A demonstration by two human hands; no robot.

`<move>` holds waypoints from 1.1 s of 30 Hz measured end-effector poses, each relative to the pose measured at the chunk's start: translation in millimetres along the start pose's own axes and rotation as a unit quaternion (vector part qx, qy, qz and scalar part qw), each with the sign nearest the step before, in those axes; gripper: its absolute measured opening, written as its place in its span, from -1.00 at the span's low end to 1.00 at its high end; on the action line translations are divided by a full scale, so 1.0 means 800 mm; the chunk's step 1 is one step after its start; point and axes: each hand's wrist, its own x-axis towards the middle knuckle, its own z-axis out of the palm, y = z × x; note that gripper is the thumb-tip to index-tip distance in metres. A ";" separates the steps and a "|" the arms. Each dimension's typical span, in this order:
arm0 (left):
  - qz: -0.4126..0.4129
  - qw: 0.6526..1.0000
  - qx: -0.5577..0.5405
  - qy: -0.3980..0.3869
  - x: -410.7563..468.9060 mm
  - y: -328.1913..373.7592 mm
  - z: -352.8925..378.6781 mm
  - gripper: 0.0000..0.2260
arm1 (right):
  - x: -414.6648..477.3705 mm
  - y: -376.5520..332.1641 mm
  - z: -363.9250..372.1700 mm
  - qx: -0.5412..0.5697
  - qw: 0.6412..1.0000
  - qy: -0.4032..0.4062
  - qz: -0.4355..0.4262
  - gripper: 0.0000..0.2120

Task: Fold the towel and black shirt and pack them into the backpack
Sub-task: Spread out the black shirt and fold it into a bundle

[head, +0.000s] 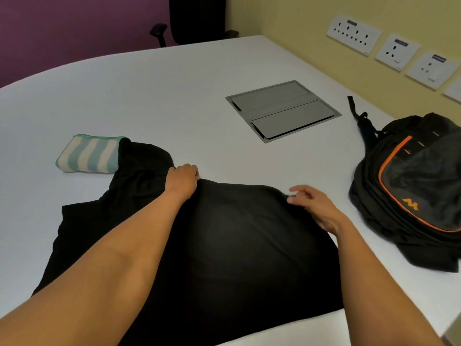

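My left hand [183, 177] is down on the far edge of the black shirt [224, 245], fingers curled over and gripping the cloth right at the fold line. My right hand [316, 208] is over at the same edge, further right, with fingers loosely spread and thumb and fingertips at the fabric. It's blurred, so I can't tell whether it has a pinch or only touches.

The shirt lies spread across the white counter [149, 83] under both my forearms, with one part bunched up to the far left. That part laps over the right end of the towel [89, 156], which sits folded into a striped green-and-white block.

The backpack [411, 191], black with orange trim, lies on its side at my right, just beside the shirt, and I can't see into it. Between towel and backpack, further back, a metal hatch [283, 111] is set into the counter.
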 end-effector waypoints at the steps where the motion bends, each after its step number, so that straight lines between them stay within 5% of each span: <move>1: -0.008 1.000 -0.004 0.000 -0.002 0.001 0.000 -0.82 | -0.010 0.000 -0.009 0.009 0.994 -0.083 0.070 -0.77; 3: -0.021 1.000 -0.005 0.003 -0.007 0.002 0.002 -0.81 | -0.026 0.004 -0.029 -0.053 0.962 -0.188 0.190 -0.75; 5: -0.029 1.000 -0.003 0.011 -0.011 0.003 0.003 -0.81 | -0.032 0.011 -0.044 -0.095 0.943 -0.211 0.239 -0.73; 11: 0.004 0.999 -0.040 -0.019 -0.025 0.010 0.008 -0.83 | -0.023 -0.002 -0.037 -0.186 0.938 -0.136 0.259 -0.66; 14: 0.026 0.998 -0.056 -0.030 -0.037 0.014 0.014 -0.85 | -0.008 -0.008 -0.028 -0.295 0.905 -0.106 0.287 -0.40; 16: 0.039 0.997 -0.062 -0.034 -0.044 0.016 0.020 -0.84 | 0.001 -0.014 -0.023 -0.363 0.880 -0.094 0.293 -0.46; 20: 0.108 0.992 -0.040 -0.055 -0.051 0.021 0.028 -0.72 | 0.001 -0.036 -0.005 -0.385 0.862 -0.101 0.313 -0.65; 25: 0.134 0.990 -0.004 -0.048 -0.046 0.026 0.026 -0.74 | -0.003 -0.034 0.013 -0.393 0.847 -0.100 0.343 -0.39; 29: 0.130 0.991 -0.012 -0.022 -0.042 0.031 0.020 -0.81 | 0.006 -0.039 0.006 -0.390 0.863 -0.047 0.317 -0.85; 33: 0.118 0.991 -0.057 0.031 -0.044 0.028 0.017 -0.82 | 0.017 -0.056 -0.011 -0.421 0.865 0.053 0.268 -0.87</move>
